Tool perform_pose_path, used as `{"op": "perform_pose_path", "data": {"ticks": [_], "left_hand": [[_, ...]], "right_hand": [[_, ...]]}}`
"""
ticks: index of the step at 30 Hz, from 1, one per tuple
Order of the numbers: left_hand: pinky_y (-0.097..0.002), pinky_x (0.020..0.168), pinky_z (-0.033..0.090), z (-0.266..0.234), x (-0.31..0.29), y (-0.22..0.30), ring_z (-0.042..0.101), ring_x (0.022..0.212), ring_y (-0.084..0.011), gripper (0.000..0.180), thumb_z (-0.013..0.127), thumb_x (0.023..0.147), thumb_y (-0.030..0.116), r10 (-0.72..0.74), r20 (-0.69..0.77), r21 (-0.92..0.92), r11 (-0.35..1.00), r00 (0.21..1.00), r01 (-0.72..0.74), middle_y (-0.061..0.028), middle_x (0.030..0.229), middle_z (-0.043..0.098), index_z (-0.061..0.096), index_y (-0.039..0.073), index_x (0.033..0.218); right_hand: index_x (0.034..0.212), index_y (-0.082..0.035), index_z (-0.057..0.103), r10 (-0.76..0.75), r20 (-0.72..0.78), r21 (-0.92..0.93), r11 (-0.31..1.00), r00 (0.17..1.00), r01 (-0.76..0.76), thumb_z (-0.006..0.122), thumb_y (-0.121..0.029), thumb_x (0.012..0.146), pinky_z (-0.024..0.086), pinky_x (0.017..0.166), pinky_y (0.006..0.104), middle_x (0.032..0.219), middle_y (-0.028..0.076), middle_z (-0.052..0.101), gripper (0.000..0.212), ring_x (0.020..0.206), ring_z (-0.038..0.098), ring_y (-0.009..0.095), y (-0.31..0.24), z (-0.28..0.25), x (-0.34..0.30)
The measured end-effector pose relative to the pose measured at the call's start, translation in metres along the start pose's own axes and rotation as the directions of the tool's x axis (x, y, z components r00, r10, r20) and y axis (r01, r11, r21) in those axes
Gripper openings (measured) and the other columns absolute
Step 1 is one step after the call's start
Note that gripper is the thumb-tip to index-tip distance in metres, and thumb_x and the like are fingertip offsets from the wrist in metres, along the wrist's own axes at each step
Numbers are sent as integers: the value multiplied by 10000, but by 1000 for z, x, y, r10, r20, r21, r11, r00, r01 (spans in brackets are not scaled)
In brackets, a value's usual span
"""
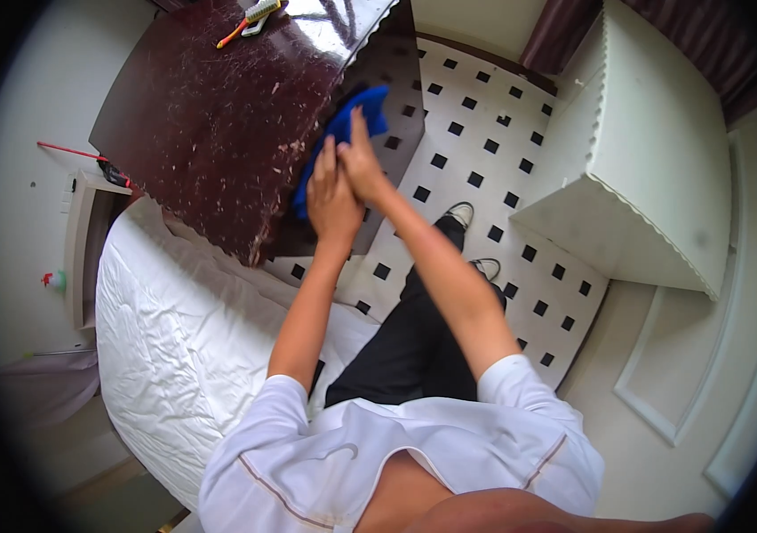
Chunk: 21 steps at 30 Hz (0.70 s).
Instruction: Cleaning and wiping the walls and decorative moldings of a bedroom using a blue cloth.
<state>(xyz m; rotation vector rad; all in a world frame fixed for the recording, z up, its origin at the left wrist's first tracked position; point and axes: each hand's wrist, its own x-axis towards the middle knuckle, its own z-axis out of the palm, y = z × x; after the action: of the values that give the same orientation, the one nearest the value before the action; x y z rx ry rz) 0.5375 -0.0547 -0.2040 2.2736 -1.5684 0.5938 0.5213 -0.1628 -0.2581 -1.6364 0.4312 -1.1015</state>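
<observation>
A blue cloth [370,99] lies against the upright side of a dark red, glossy, box-shaped piece of furniture [219,124]. My left hand [336,197] rests on the cloth with its fingers stretched out. Beside it and partly crossing it, my right hand [364,167] presses on the cloth, its index finger pointing up along the fabric. Its other fingers are mostly hidden. The furniture's edge next to the hands is chipped and scuffed. On its top, toward the far end, lies a brush [258,12] with a yellow-orange handle.
A bed with white bedding [165,329] stands at left. At right is a pale cabinet [654,133] with a scalloped edge. My feet are on white floor tiles [476,142] with black squares. A small wall shelf [85,258] and a red stick [67,149] are at far left.
</observation>
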Motion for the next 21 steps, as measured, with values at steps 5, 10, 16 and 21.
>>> {"op": "perform_pose_path", "data": {"ticks": [5, 10, 16, 21], "left_hand": [[-319, 1106, 315, 53, 89, 22, 336, 1372, -208, 562, 527, 840, 61, 125, -21, -38, 991, 992, -126, -51, 1511, 337, 441, 55, 1395], [-304, 1113, 305, 80, 119, 30, 246, 1422, -173, 537, 503, 837, 17, 215, 20, 41, 976, 976, -216, -38, 1508, 345, 474, 46, 1373], [-287, 1099, 311, 46, 37, -8, 299, 1400, -169, 502, 557, 807, 54, 107, 105, 156, 980, 989, -122, 8, 1488, 382, 539, 54, 1309], [-316, 1082, 336, 12, -60, -36, 338, 1380, -194, 539, 595, 783, 112, 74, 217, 277, 951, 973, -134, 15, 1494, 379, 544, 83, 1318]], "right_hand": [[1487, 43, 87, -114, -103, -131, 986, 988, 100, 364, -100, 891, 52, 1182, 412, 1564, 247, 54, 673, 1457, 17, 389, 53, -78, 126], [1490, 28, 6, -83, -108, -199, 978, 991, 60, 351, -170, 909, 53, 1179, 433, 1571, 235, -21, 705, 1452, -19, 408, 72, -100, 163], [1493, 20, -48, -186, -63, -199, 965, 981, 170, 275, -395, 995, 2, 1150, 543, 1559, 259, -96, 725, 1431, -95, 462, 59, -23, 80], [1501, -4, -58, -106, -40, -234, 968, 994, 94, 250, -459, 989, -43, 1120, 593, 1555, 258, -116, 750, 1424, -130, 462, 35, 33, -31]]}}
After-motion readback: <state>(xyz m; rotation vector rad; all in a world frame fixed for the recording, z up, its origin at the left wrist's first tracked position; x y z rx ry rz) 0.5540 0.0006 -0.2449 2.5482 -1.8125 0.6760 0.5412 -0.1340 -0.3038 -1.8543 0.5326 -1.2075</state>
